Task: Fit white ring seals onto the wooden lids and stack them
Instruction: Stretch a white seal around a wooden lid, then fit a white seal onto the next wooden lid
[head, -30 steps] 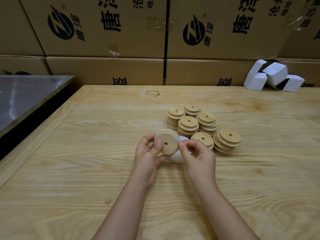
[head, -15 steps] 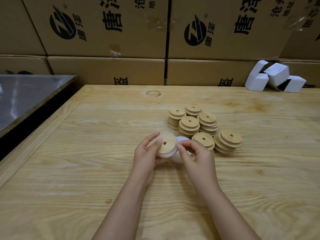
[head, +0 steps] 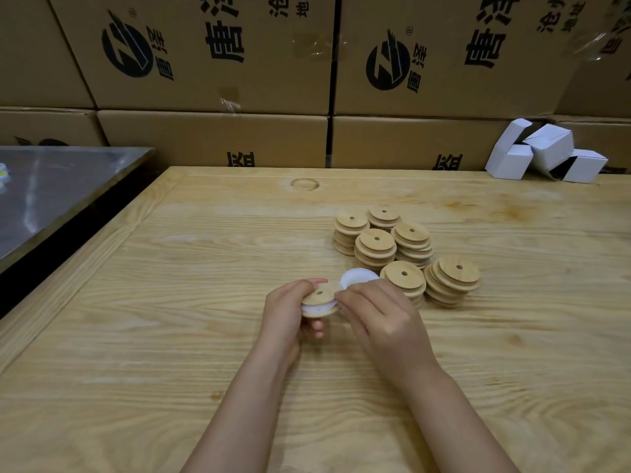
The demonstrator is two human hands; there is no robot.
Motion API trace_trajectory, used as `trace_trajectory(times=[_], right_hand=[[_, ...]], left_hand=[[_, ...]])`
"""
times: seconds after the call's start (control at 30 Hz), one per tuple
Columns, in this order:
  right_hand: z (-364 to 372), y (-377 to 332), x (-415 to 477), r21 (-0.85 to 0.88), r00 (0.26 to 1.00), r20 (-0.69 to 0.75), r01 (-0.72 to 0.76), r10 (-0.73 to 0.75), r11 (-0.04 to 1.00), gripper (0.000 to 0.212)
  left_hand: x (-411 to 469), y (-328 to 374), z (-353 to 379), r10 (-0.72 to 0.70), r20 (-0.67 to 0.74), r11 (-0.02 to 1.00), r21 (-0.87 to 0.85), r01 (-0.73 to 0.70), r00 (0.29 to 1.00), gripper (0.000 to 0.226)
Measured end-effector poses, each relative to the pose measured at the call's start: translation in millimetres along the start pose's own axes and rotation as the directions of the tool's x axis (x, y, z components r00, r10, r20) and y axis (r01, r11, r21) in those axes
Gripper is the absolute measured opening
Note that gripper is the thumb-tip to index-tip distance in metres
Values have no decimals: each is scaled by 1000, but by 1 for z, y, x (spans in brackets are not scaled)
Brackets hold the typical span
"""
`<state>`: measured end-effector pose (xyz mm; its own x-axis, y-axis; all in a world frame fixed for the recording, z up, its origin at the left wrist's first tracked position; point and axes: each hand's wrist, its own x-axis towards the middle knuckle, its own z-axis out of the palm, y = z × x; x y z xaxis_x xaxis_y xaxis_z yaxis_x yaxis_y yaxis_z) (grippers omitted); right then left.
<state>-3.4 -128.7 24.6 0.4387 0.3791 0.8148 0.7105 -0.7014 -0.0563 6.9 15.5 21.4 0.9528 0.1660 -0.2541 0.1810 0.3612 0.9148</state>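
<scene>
My left hand (head: pixel 285 310) grips a round wooden lid (head: pixel 319 296) with a small centre hole, tilted towards me. A white ring seal (head: pixel 316 307) shows around the lid's lower step. My right hand (head: pixel 380 314) pinches the lid's right edge at the seal. Just behind my right fingers lie more white ring seals (head: pixel 358 277) on the wooden table (head: pixel 170 302). Several stacks of wooden lids (head: pixel 406 254) stand beyond them, to the right of my hands.
Large printed cardboard boxes (head: pixel 211 63) line the table's far edge. Small white folded cartons (head: pixel 543 153) lie at the back right. A metal-topped surface (head: pixel 54 189) adjoins the table on the left, with a dark gap between.
The lid has tipped from facing me to lying flatter and lower, and my hands have moved down towards the table. The white seal now shows around the lid's step.
</scene>
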Motion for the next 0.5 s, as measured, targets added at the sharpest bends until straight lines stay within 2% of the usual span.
trace_trajectory(times=[0.2, 0.5], right_hand=[[0, -6, 4, -26, 998, -36, 53, -54, 998, 10], [1, -6, 3, 52, 1000, -13, 12, -11, 999, 13]], left_hand=[[0, 0, 1, -14, -7, 999, 32, 14, 1000, 22], [0, 2, -2, 13, 6, 1000, -8, -13, 1000, 23]])
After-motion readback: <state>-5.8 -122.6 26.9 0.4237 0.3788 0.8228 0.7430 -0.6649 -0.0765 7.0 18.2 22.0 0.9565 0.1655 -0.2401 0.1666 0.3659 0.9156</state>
